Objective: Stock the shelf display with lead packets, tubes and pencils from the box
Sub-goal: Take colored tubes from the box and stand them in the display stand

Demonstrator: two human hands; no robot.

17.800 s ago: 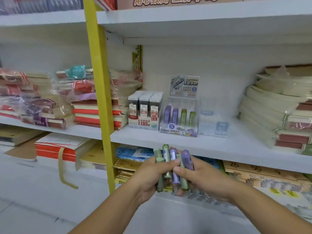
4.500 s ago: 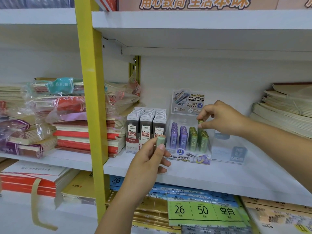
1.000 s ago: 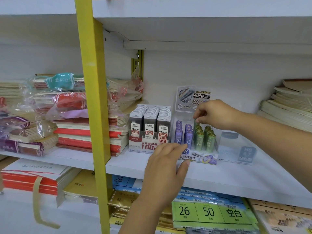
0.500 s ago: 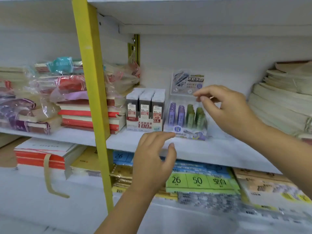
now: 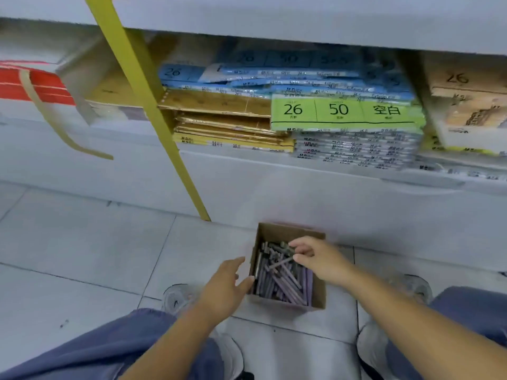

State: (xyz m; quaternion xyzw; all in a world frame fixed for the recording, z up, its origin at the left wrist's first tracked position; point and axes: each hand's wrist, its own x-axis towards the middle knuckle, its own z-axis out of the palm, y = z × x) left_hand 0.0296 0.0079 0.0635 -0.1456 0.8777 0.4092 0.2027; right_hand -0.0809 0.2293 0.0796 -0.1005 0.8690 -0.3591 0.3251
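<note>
The fingers (image 5: 297,249) of the right hand (image 5: 321,260) are spread and curling down into the cardboard box (image 5: 318,293), their tips touching the upper layer of purple tubes (image 5: 282,281) but not yet closed on any single one that can be made out; the left hand (image 5: 226,286) is open and empty, palm turned toward the box's near-left wall, just beside it and perhaps brushing the edge. This is the only view, and it has swung sharply: half a second ago both hands were up at the clear display on the middle shelf, the right leaving the green tubes it had slotted in, and now the head looks down at the floor (image 5: 96,242), where the box sits against the base of the shelf unit beside the yellow upright (image 5: 153,113). The display itself is out of frame above; only the lower shelf with stacked paper packs (image 5: 343,111) shows. So the last handful appears to be placed, and a fresh pick is starting. The box holds plenty of purple-grey tubes lying loosely crisscrossed, which suggests many more trips remain.
</note>
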